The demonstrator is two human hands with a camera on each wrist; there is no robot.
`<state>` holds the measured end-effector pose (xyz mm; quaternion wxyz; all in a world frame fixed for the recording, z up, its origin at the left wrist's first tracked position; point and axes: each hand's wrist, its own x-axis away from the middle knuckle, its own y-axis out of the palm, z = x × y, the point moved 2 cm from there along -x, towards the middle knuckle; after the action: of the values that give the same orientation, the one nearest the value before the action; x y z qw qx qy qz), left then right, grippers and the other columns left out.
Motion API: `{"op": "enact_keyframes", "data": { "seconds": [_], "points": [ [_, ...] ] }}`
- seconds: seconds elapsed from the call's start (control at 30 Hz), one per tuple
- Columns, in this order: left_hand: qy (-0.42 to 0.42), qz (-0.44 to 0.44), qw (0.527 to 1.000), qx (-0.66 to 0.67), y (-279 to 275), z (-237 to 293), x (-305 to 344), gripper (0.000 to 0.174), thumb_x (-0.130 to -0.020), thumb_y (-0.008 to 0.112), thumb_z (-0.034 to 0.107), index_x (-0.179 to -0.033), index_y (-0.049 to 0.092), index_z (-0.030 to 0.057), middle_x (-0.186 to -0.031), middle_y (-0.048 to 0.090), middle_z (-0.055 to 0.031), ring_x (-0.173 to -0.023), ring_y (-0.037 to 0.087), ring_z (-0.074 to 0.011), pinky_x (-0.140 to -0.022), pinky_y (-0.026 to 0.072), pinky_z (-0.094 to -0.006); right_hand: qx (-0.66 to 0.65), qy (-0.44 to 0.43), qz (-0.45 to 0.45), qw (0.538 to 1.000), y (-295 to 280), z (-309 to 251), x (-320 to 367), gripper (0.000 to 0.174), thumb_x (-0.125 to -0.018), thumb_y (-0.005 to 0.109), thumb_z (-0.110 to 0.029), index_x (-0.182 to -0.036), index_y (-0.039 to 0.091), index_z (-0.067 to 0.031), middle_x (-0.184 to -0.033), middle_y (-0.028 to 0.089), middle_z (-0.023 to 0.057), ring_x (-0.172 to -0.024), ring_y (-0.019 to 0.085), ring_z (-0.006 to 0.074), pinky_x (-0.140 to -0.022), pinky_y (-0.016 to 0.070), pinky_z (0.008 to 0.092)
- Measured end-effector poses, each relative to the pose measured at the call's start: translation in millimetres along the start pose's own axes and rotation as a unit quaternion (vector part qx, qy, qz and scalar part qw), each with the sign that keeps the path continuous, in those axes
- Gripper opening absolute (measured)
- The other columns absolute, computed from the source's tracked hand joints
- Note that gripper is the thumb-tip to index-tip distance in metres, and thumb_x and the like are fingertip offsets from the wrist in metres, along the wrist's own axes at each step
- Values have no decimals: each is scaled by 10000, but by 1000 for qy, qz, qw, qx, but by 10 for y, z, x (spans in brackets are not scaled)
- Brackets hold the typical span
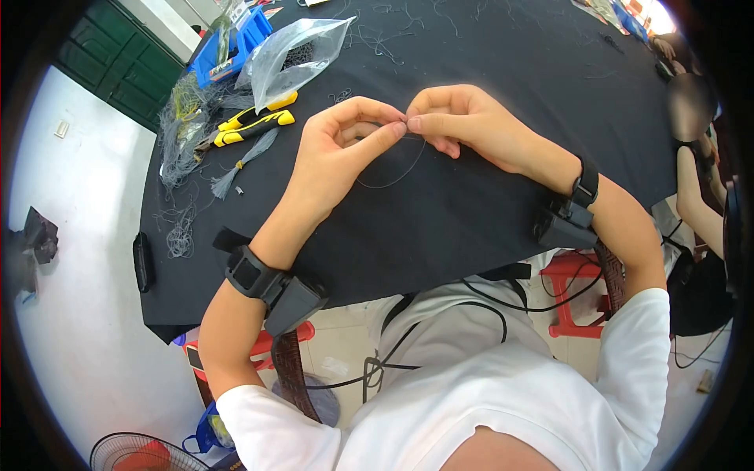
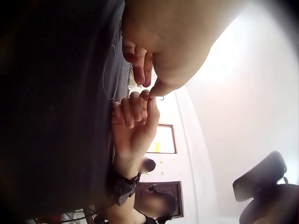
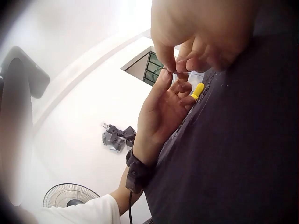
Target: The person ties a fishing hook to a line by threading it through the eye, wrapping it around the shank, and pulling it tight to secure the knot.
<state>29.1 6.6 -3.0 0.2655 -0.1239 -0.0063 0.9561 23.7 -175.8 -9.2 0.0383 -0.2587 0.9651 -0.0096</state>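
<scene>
My left hand (image 1: 334, 153) and right hand (image 1: 483, 129) meet fingertip to fingertip above the black tablecloth. Between thumb and forefinger, each pinches a thin grey line (image 1: 385, 187), which looks like fishing line. Below the fingers it hangs in a loose curve. Past the pinched tips, the left wrist view shows a tiny bent end like a fish hook (image 2: 162, 98). Most of that small piece is hidden by the fingertips. In the right wrist view the left hand (image 3: 161, 109) faces the camera, its other fingers loosely bent.
Yellow-and-black pliers (image 1: 255, 128) lie left of my hands, beside a tied bundle of line (image 1: 243, 165) and tangled line (image 1: 181, 129). Behind them are a clear plastic bag (image 1: 271, 74) and a blue bin (image 1: 259, 31). Another person (image 1: 703, 180) sits at right.
</scene>
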Motion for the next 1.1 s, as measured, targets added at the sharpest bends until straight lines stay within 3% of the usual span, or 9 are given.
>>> {"op": "enact_keyframes", "data": {
  "seconds": [0.27,0.7,0.8,0.9,1.0,1.1],
  "points": [
    [-22,-6,1000,2,-27,-4,1,144,-818,592,63,-934,564,-17,-857,654,-103,-761,601,-80,-679,467,-202,-10,-8,21,1000,-41,33,-21,195,-848,572,-255,-869,605,-64,-674,526,-23,-561,452,38,-507,338,171],
    [-4,-17,998,-60,13,-24,1,224,-832,582,32,-1046,522,5,-820,669,-85,-659,566,-38,-598,437,-163,-9,-19,13,1000,-30,16,-4,149,-827,606,-163,-903,600,-35,-702,546,-19,-586,442,38,-536,354,178],
    [3,-19,998,-62,13,-36,-1,207,-842,573,49,-1038,527,5,-817,669,-83,-673,569,-38,-598,433,-171,-5,-20,11,1000,-25,18,-7,142,-822,609,-150,-898,597,-30,-707,548,-17,-588,441,38,-541,358,181],
    [9,-38,996,-85,-20,-50,-4,240,-889,539,163,-1078,532,16,-865,652,-76,-819,598,-80,-658,419,-188,-8,-26,14,1000,-33,35,-9,137,-820,608,-150,-889,593,-31,-699,540,-17,-585,442,37,-541,360,183],
    [-73,-27,997,10,7,-36,2,273,-911,492,238,-1070,550,24,-753,608,-36,-721,570,-74,-622,400,-188,-25,-33,29,999,-56,51,-4,130,-816,605,-148,-881,590,-37,-688,528,-15,-577,439,37,-537,354,184],
    [-86,-21,996,0,-12,-11,-1,290,-915,475,280,-1003,590,29,-626,501,20,-584,470,-51,-548,347,-181,-41,-50,69,996,-80,22,7,125,-814,595,-152,-876,585,-44,-673,510,-18,-559,424,34,-526,337,184]
  ]
}}
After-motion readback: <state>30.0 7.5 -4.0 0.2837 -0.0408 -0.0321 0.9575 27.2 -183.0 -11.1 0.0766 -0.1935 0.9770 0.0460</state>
